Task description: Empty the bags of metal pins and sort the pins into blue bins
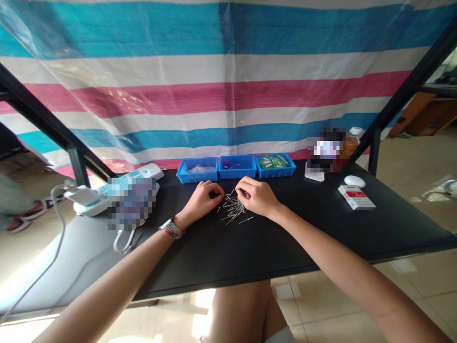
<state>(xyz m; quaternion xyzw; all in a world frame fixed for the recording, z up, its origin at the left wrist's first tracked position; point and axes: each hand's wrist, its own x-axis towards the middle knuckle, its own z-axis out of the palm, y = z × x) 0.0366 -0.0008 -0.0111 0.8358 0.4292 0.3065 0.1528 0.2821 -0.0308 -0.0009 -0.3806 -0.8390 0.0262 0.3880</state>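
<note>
A loose pile of thin silver blind rivets (233,208) lies on the black table in front of me. My left hand (206,197) is at the pile's left edge, thumb and forefinger pinched together. Over the pile's right side, my right hand (259,195) has its fingers curled and its fingertips pressed together. Whatever either pinch holds is too small to make out. Behind the hands stand three blue bins in a row: the left bin (197,178) holds clear plastic pieces, the middle bin (237,173) a few thin metal pieces, the right bin (277,173) green-and-white packets.
At the left lie a white power strip (152,170) with a plugged-in charger (82,195), a blurred device and a cable (123,245). To the right are a red-and-white box (357,197), a white oval case (354,181) and a bottle (352,140). A striped sheet (200,100) hangs behind.
</note>
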